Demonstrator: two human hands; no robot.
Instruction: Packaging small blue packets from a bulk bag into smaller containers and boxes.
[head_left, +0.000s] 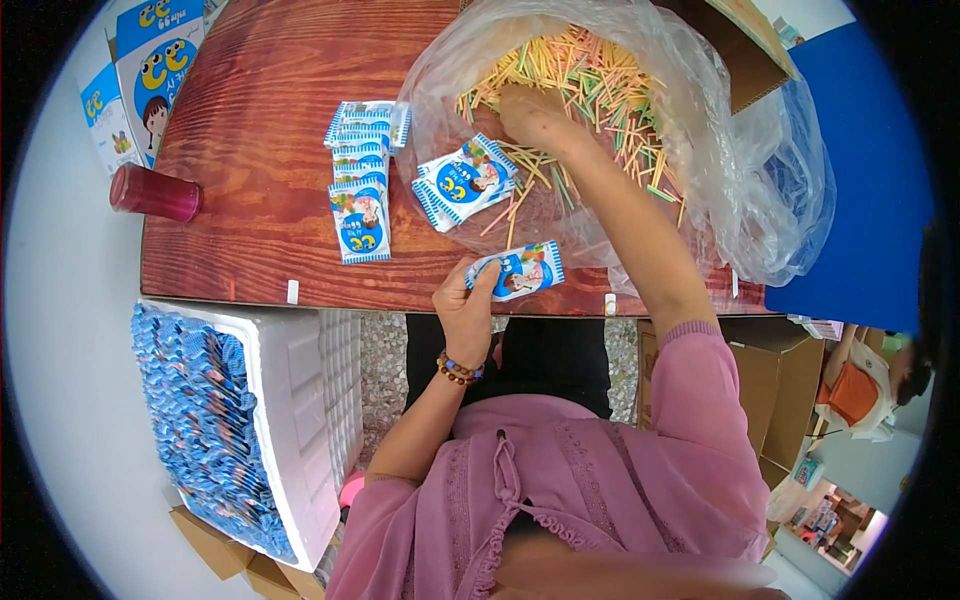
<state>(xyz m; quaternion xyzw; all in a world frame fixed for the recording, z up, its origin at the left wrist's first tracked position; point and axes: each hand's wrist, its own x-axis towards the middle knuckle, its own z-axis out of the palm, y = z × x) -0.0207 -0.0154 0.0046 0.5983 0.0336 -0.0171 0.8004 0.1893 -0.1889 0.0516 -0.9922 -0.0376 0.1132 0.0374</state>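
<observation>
- left hand [467,318], lower centre of the frame: thumb and fingers clamped on the near end of one packet [524,270], blue and white, held at the table's front edge; whether its end is unsealed cannot be told
- right hand [537,120], upper centre: fingertips sunk among thin coloured sticks [608,75], yellow, pink and green; whether the fingers are apart or together cannot be told
- transparent bag [700,120], upper right: spread around and under the sticks, the right forearm reaching across its near side
- loose packets [462,188], centre: a small overlapping pile on the bag's left part
- row of packets [362,218], left of centre: overlapped lengthwise on the red-brown table [250,215]
- foam box [300,430], lower left: packed with blue packets [200,420]
- handling note, by judgement: pinch the packet lightly near its end so it does not crease; gather sticks along their length, with little squeeze, as such thin pieces probably snap; keep the sleeve and forearm off the bag's loose folds
</observation>
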